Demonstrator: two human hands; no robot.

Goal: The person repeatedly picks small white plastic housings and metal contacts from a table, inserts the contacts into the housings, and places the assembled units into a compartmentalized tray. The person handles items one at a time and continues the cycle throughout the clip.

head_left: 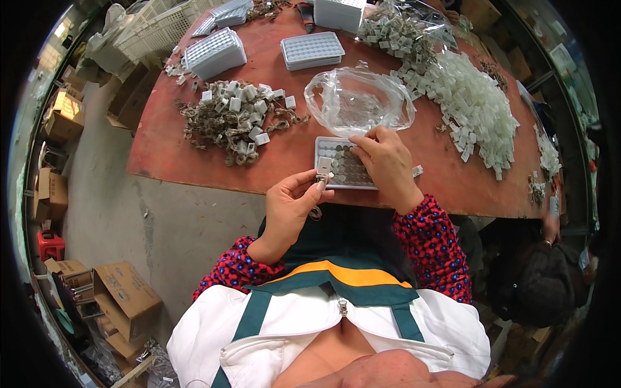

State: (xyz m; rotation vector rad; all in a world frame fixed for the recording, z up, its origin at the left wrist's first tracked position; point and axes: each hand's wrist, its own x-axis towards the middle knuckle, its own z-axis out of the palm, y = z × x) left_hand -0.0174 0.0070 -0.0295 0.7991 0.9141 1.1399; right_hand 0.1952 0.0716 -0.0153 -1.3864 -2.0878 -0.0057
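Note:
My left hand (289,202) is closed on a small white plastic case (325,165) with a cord, holding it over the left edge of a white tray (321,145). Round button cells (339,157) sit in rows in that tray; the pockets along its far left side look bare. My right hand (386,159) reaches over the tray's right part, thumb and fingers pinched together at the cells. Whatever those fingertips hold is hidden. A clear plastic bag (362,103) lies crumpled just beyond the tray.
To the left is a heap of white cases with brown cords (239,116). Stacked trays (215,53) stand farther back, near another tray stack (312,50). A large pile of translucent white pieces (475,103) covers the right. Cardboard boxes (126,299) stand on the floor; another person's hand (550,227) shows far right.

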